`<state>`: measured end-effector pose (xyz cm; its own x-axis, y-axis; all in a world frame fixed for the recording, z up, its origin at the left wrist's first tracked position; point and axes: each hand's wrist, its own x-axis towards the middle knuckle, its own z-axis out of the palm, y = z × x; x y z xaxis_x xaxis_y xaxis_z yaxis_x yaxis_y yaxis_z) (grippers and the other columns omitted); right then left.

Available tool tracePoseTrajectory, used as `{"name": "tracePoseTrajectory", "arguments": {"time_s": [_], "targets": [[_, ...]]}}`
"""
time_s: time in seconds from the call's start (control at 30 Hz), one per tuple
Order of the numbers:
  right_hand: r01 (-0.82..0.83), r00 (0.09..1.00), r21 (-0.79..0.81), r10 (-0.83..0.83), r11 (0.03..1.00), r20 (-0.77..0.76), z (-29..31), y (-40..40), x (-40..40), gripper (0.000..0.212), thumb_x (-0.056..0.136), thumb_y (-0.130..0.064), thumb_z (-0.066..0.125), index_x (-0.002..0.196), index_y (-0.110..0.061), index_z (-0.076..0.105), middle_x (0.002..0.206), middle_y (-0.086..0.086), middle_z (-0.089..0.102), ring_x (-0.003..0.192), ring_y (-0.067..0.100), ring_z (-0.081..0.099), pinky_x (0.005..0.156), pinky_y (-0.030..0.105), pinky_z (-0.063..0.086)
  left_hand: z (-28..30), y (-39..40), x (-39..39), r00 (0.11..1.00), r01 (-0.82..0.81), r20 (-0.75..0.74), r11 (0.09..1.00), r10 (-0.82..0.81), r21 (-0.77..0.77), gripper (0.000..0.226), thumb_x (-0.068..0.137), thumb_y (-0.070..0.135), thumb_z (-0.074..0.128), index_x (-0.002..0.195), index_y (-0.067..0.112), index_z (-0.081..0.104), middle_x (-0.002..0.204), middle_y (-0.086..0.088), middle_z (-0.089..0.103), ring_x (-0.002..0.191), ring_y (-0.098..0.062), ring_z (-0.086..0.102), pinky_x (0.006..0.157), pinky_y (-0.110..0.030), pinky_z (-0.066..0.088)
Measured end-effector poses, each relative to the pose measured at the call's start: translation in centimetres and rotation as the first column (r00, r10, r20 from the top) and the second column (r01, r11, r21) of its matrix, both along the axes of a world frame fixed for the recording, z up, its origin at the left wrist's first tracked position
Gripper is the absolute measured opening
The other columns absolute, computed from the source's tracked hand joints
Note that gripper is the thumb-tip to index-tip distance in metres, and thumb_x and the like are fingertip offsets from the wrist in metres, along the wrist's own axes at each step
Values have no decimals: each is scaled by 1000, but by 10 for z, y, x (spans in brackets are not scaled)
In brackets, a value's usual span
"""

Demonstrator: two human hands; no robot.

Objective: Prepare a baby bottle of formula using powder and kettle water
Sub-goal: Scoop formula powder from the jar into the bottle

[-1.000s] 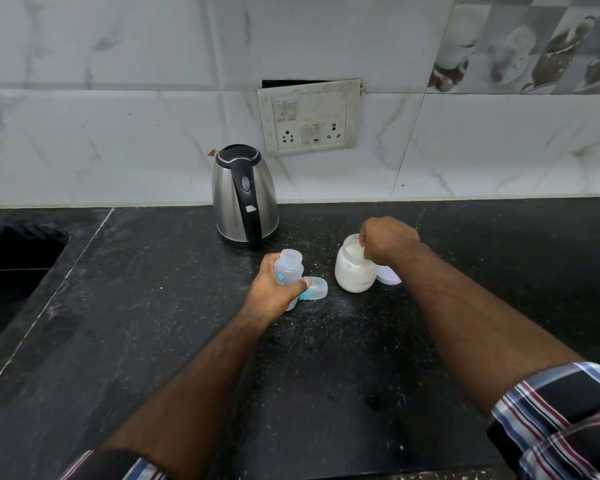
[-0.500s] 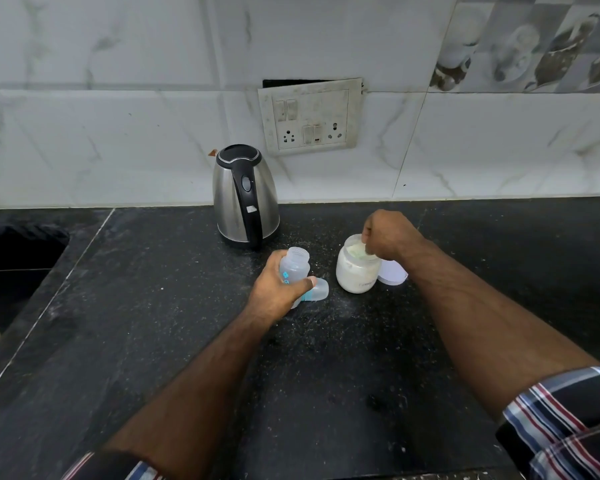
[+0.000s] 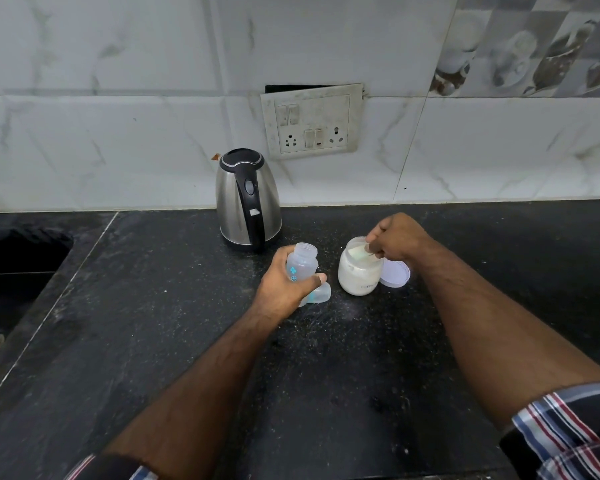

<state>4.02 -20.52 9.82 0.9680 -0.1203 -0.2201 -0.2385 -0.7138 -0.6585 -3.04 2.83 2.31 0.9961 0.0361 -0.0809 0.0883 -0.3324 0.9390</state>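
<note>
At centre frame on the black counter (image 3: 153,341), the left hand (image 3: 284,285) curls round the baby bottle (image 3: 302,263), whose long axis leans up and slightly right, its open mouth toward the kettle (image 3: 248,202). The right hand (image 3: 395,237) pinches a scoop (image 3: 368,245) inside the open powder jar (image 3: 359,271), lid (image 3: 395,273) behind.

kettle (image 3: 248,202) crowding the back right behind the baby bottle (image 3: 302,263), powder jar (image 3: 359,271) and lid (image 3: 395,273) packed just beside, loads of bare desk (image 3: 326,393) up front, sink (image 3: 18,258) off left
</note>
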Motion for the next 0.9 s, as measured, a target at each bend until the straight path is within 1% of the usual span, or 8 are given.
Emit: {"name": "tracePoseTrajectory", "arguments": {"time_s": [0.1, 0.2, 0.3, 0.43, 0.53, 0.77, 0.9], "targets": [[66, 998, 75, -66, 995, -5, -2, -11, 0, 13, 82, 6, 78, 77, -5, 74, 77, 16, 75, 61, 17, 63, 55, 28, 50, 1, 0, 0, 1000, 1, -12, 1000, -1, 2, 74, 82, 38, 85, 141, 35, 40, 129, 10, 50, 125, -17, 52, 107, -43, 50], [94, 996, 67, -94, 993, 6, -3, -16, 0, 15, 81, 7, 78, 74, -5, 74, 67, 12, 72, 51, 13, 61, 54, 29, 51, 3, 0, 0, 1000, 2, -24, 1000, -2, 5, 74, 82, 39, 85, 141, 34, 40, 131, 9, 51, 126, -20, 53, 109, -46, 49], [100, 995, 24, -100, 995, 23, -2, -17, 0, 13, 81, 3, 81, 76, -7, 74, 69, 11, 72, 57, 17, 63, 60, 31, 54, 5, -1, -1, 1000, 3, -27, 1000, -3, 12, 75, 82, 38, 84, 143, 33, 40, 138, 5, 52, 128, -21, 52, 110, -49, 49], [67, 996, -51, -64, 996, 54, -2, -13, -1, 12, 80, -1, 84, 81, -9, 75, 71, 6, 72, 58, 15, 64, 53, 24, 50, 6, -2, -2, 999, -2, -33, 1000, 2, 17, 77, 83, 37, 84, 145, 30, 40, 142, 1, 52, 130, -21, 52, 111, -50, 49], [70, 995, -82, -64, 994, 72, -2, -12, -1, 14, 79, -2, 84, 81, -10, 73, 71, 3, 72, 58, 12, 64, 50, 22, 47, 6, -1, -3, 999, -2, -32, 1000, 3, 25, 76, 83, 37, 84, 145, 30, 39, 143, 1, 52, 129, -21, 52, 110, -49, 49], [87, 993, -54, -83, 995, 79, -8, -19, 0, 19, 76, -2, 87, 78, -11, 71, 69, 4, 73, 56, 14, 66, 51, 25, 51, 6, 1, -2, 999, 0, -32, 1000, 1, 23, 76, 84, 36, 83, 145, 29, 39, 142, 1, 52, 128, -20, 51, 108, -45, 50], [116, 991, -23, -114, 993, 74, -13, -24, 1, 20, 75, -2, 89, 76, -10, 71, 70, 7, 74, 58, 16, 67, 53, 28, 52, 8, 1, -1, 999, 4, -37, 1000, -3, 27, 76, 84, 35, 83, 145, 29, 39, 141, 2, 51, 128, -20, 50, 110, -48, 48]]}}
